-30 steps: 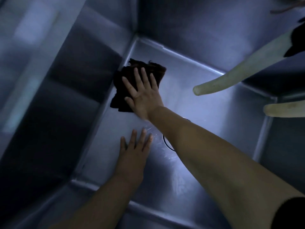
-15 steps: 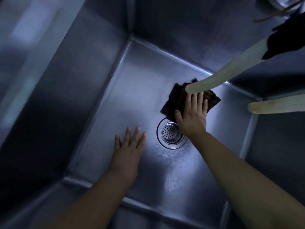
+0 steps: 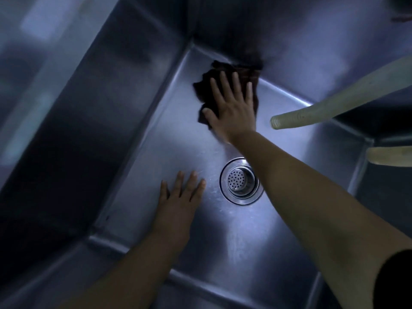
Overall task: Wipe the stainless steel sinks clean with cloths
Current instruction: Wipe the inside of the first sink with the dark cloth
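Note:
I look down into a deep stainless steel sink (image 3: 142, 121) in dim light. A dark cloth (image 3: 207, 83) lies flat on the sink floor near the far left corner, against the back wall. My right hand (image 3: 231, 108) presses on it with spread fingers, palm down. Flat on the bare sink floor, left of the round perforated drain strainer (image 3: 240, 180), rests my left hand (image 3: 180, 201), fingers apart and holding nothing.
A pale hose (image 3: 312, 113) reaches into the basin from the upper right, its open end hanging above the floor just right of my right hand. A second pale hose end (image 3: 390, 156) shows at the right edge, over the sink's right rim.
My right hand slid the cloth from beside the drain, under the hose, back toward the far left corner. The left hand stayed planted on the sink floor.

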`<state>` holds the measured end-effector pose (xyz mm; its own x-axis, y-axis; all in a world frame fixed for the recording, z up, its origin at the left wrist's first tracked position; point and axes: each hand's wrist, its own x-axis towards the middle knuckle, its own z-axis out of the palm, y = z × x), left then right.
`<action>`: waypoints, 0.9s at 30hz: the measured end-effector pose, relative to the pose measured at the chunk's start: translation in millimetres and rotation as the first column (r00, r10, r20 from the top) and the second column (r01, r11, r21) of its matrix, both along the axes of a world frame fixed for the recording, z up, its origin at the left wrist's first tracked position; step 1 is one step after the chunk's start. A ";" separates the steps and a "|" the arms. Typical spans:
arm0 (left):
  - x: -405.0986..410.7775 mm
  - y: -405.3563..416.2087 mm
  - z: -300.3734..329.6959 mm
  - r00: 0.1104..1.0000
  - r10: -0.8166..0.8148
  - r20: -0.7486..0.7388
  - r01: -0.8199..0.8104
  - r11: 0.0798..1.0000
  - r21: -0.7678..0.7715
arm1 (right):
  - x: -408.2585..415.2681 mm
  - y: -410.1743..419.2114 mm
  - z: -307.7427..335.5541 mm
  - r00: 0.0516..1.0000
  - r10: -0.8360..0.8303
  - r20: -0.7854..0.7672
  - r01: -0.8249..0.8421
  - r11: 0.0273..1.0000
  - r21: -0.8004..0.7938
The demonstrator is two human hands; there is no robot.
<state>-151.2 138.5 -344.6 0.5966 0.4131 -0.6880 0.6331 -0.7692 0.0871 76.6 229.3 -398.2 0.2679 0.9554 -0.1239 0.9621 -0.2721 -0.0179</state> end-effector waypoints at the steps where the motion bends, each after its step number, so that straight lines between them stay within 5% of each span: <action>1: -0.2 0.6 1.0 1.000 -0.002 -0.007 0.002 1.000 -0.008 | 13.1 -12.6 -0.1 0.999 -0.039 0.004 0.039 0.999 0.009; 7: -0.1 2.7 6.5 1.000 -0.017 -0.006 0.017 1.000 -0.010 | 56.0 -136.3 8.6 0.972 -0.233 -0.036 0.232 0.972 -0.025; 13: 6.6 16.7 25.9 1.000 0.005 -0.022 -0.007 0.994 -0.108 | 1.2 -258.2 20.3 0.974 -0.226 -0.009 0.225 0.970 -0.093; 19: -18.8 41.4 80.2 0.995 0.092 0.039 -0.090 0.994 -0.060 | -82.8 -309.9 21.0 0.999 0.001 -0.044 -0.009 0.986 -0.165; 27: -67.1 38.2 138.7 0.996 0.062 0.060 -0.063 0.998 0.009 | -116.5 -227.0 16.6 0.941 0.307 -0.143 -0.324 0.939 -0.117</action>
